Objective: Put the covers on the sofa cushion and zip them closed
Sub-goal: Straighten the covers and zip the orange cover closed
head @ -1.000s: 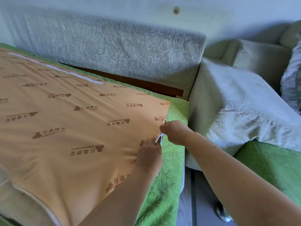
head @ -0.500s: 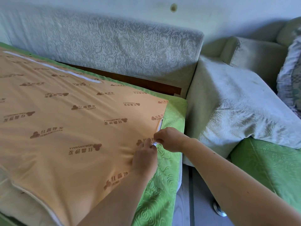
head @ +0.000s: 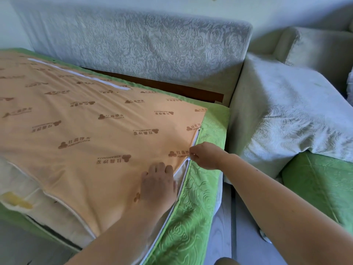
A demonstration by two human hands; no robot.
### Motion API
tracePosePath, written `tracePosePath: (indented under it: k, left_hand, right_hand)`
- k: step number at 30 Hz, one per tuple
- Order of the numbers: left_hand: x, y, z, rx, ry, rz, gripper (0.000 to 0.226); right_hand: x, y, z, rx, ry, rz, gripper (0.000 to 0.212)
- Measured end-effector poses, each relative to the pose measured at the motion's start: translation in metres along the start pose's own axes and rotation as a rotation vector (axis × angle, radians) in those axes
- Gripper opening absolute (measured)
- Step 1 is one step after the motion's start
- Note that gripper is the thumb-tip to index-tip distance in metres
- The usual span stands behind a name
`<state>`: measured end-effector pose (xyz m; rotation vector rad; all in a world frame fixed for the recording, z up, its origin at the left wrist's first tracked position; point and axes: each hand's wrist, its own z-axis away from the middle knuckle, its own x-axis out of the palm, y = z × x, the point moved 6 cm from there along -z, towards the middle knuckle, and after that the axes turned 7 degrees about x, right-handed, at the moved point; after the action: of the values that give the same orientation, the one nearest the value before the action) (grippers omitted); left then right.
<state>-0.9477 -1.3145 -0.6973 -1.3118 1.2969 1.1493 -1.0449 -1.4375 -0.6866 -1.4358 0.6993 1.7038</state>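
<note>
At orange cover [head: 95, 131] edge: right hand [head: 205, 156] pinches zipper pull [head: 188, 158]; left hand [head: 158, 185] pressed flat; white cushion [head: 180, 174] inside.

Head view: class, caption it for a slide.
Right hand pinches the zipper pull while left hand presses the orange cover flat.

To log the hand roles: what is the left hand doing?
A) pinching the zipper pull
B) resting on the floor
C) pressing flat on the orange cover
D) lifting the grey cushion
C: the left hand lies flat on the orange cover, while the right hand pinches the zipper pull.
</note>
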Motion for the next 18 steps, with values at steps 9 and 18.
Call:
tracePosePath:
  k: [9,18]
  left_hand:
    - [-0.002,0.006,0.008,0.059,-0.048,-0.022,0.030]
    - [-0.004,-0.023,0.033,0.097,-0.132,-0.024,0.027]
  right_hand:
    - [0.015,-0.030,0.041,-0.145,0.046,0.001,0.022]
    - [0.037,-0.070,0.079,-0.378,0.008,0.203,0.034]
